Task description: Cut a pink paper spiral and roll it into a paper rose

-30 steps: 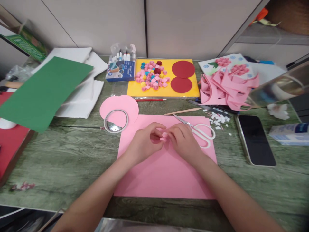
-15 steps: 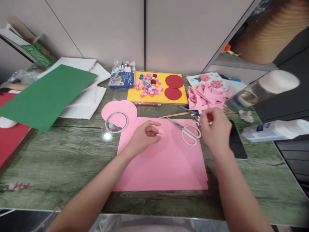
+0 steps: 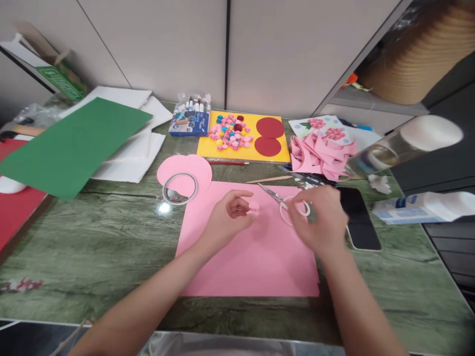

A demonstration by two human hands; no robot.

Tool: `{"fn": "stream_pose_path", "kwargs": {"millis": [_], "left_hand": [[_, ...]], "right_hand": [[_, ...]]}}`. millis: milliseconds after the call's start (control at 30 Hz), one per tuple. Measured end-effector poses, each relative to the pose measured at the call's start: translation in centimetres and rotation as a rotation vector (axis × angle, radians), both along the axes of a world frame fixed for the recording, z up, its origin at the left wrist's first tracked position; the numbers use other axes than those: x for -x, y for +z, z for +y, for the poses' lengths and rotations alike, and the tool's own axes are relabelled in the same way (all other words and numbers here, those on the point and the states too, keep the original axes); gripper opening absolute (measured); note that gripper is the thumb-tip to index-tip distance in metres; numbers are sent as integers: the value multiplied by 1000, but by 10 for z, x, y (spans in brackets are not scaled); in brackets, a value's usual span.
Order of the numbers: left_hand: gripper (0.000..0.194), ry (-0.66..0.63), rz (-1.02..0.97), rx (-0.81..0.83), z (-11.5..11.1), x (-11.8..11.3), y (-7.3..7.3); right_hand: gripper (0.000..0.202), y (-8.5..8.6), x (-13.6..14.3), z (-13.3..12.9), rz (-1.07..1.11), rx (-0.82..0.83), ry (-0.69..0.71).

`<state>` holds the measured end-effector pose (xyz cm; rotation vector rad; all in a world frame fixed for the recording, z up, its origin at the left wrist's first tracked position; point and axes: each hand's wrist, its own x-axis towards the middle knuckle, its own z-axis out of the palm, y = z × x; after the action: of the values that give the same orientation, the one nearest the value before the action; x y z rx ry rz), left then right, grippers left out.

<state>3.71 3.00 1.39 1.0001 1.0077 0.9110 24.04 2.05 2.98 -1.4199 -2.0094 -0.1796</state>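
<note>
Hands first — two of them, both over one large pink sheet [image 3: 252,252] lying flat on the green desk [image 3: 92,247]. Left hand [image 3: 226,217] rests on the sheet with its fingers [image 3: 237,195] curled, thumb and forefinger pinching one small pink rolled piece [image 3: 254,206] that sticks out toward the right. Right hand [image 3: 319,220] is blurred; its fingers seem loosely bent just beside the white handles of one pair of scissors [image 3: 287,205], but I cannot tell whether they grip anything. The rolled piece lies between the two hands, touching only the left one, near the scissor handles.

One tape ring [image 3: 179,188] sits on one pink paper disc [image 3: 184,170] at the sheet's far left corner. One yellow board [image 3: 245,148] farther back carries two red circles [image 3: 267,136] and a heap of small coloured rolls [image 3: 230,134] — too many and too small to count. One phone [image 3: 358,217] lies right of the scissors, one green sheet [image 3: 70,146] far left.
</note>
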Motion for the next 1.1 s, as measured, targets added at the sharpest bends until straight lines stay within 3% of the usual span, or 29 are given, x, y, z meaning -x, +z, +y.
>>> {"fn": "stream_pose_path", "kwargs": {"millis": [67, 133, 300, 600, 900, 1100], "left_hand": [[38, 17, -24, -22, -1, -2, 0], [38, 18, -39, -40, -2, -3, 0], [37, -7, -1, -63, -4, -4, -3], [38, -47, 12, -62, -6, -4, -4], [29, -46, -14, -124, -7, 4, 4], [25, 5, 98, -150, -6, 5, 6]], "right_hand": [[16, 0, 21, -8, 12, -55, 216], [21, -4, 34, -12, 6, -102, 270], [24, -15, 40, -12, -11, -169, 258], [22, -19, 35, -18, -103, -222, 268], [26, -12, 36, -15, -77, -201, 226], [26, -10, 36, -15, -31, -157, 264]]}}
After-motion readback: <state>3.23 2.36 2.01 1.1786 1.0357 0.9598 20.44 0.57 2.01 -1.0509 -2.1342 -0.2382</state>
